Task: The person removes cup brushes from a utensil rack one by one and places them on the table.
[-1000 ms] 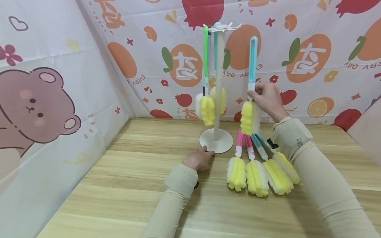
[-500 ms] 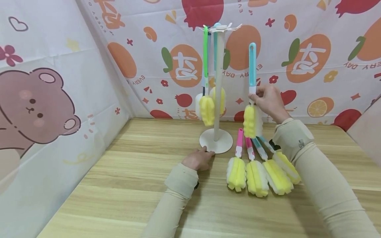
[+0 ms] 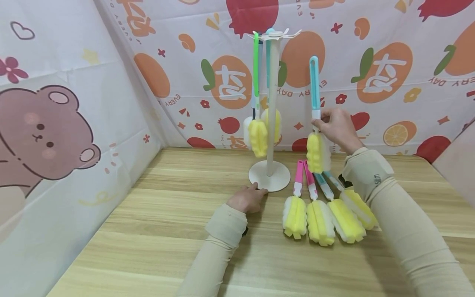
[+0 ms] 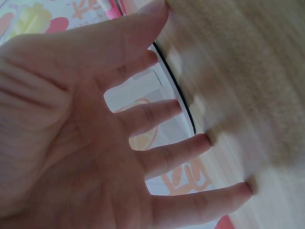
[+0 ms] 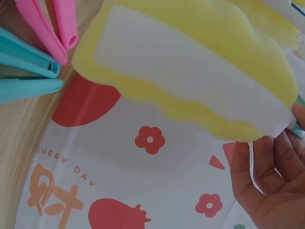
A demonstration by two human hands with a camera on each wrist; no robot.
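My right hand (image 3: 339, 128) pinches a blue-handled sponge bottle brush (image 3: 314, 84) at the white neck, holding it upright with the handle on top. Its yellow-and-white sponge head (image 5: 186, 71) fills much of the right wrist view. To its left rises a white hanging stand (image 3: 272, 123) with a round base and a ring of hooks. Brushes hang from it, among them one with a green handle (image 3: 256, 66) and one with a light blue handle. My left hand (image 3: 245, 199) rests at the front edge of the base, fingers spread and fairly straight, fingertips at the base and table (image 4: 248, 86).
Several sponge brushes lie fanned out on the wooden table (image 3: 156, 231) in front of the held one, two with pink handles (image 3: 298, 177) and others with blue handles (image 3: 323, 185). A fruit-print cloth (image 3: 208, 37) hangs behind, and a bear-print cloth (image 3: 44, 132) stands at left.
My right hand has lowered the blue-handled brush a little and shifted it slightly to the right. The left hand and the stand stay in place.
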